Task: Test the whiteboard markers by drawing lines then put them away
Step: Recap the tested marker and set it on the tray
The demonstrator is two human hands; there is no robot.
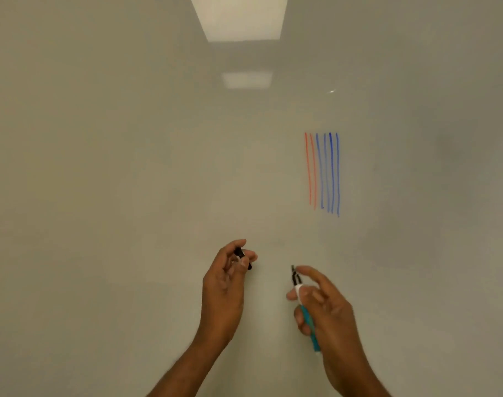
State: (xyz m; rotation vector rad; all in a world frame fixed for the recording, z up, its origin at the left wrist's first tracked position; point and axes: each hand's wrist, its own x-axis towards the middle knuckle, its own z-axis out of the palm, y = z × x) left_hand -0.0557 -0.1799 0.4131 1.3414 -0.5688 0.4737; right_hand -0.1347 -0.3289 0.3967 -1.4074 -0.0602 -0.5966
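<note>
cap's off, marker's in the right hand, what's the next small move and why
Probably lift the right hand and bring the marker tip to the whiteboard beside the blue lines, ready to draw. The left hand pinches the black cap apart from the marker, so its dark tip is bare, and the board shows only red lines and blue ones.

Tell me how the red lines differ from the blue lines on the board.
The red lines number two; the blue lines number four. The red lines sit left, the blue lines right. The red lines look thinner than the blue lines. Both sets run near vertical, side by side.
</note>
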